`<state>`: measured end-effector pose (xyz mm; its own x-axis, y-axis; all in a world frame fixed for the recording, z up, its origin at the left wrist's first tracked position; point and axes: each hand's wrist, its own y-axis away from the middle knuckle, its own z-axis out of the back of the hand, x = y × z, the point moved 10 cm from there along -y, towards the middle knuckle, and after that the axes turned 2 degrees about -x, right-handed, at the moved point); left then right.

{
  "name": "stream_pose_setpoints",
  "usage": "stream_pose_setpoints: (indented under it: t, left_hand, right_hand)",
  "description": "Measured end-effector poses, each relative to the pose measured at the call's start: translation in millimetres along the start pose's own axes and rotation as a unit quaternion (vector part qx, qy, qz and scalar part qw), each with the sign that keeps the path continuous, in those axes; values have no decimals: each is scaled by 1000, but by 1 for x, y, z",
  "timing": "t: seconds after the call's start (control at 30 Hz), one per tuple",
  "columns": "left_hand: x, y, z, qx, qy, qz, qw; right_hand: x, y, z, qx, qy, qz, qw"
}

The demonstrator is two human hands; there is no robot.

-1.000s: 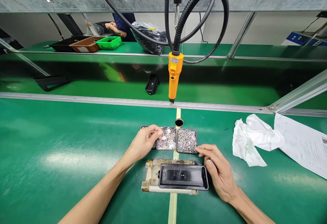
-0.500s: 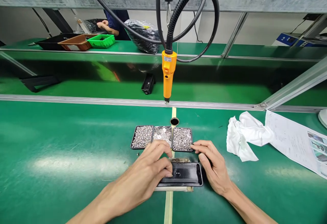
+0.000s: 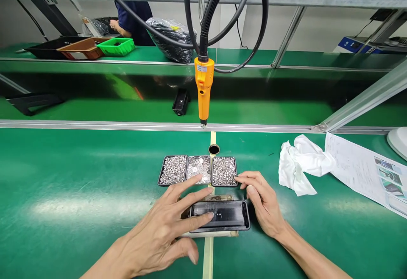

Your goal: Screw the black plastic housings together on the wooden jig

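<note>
An orange power screwdriver hangs on black cables above the green bench, with a crumpled white cloth touching a printed sheet at right, and a green bin, brown tray and black bag on the far counter.
</note>
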<state>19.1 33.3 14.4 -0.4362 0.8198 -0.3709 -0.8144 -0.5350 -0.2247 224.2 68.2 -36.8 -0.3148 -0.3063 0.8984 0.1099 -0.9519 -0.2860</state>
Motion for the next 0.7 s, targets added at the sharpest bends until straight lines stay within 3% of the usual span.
stream_pose_setpoints:
  t: [0.13,0.23,0.33,0.4,0.47,0.53,0.6,0.7]
  left_hand:
    - [-1,-8,-14,17,-3,-22,1000]
    - [-5,-12,-9,1,24,-27,999]
    - [9,-14,26,-108,93,37,989]
    - [41,-4,60,-234,112,157,953]
    - [74,12,79,-309,84,270,908]
    - [96,19,79,-292,27,311,904]
    - [110,21,63,-225,-38,298,927]
    - [125,35,40,-188,-102,276,937]
  right_hand:
    - [-1,0,0,-5,-4,-3,1000]
    - [-2,1,2,-11,-12,-10,1000]
    - [-3,1,3,-15,-24,-17,999]
    - [-5,1,3,-17,-31,-25,999]
    - [-8,1,4,-21,-36,-33,999]
    - [-11,0,5,-27,-40,-37,998]
    - [-13,0,6,-34,-45,-41,998]
    - [-12,0,6,-41,-52,-56,996]
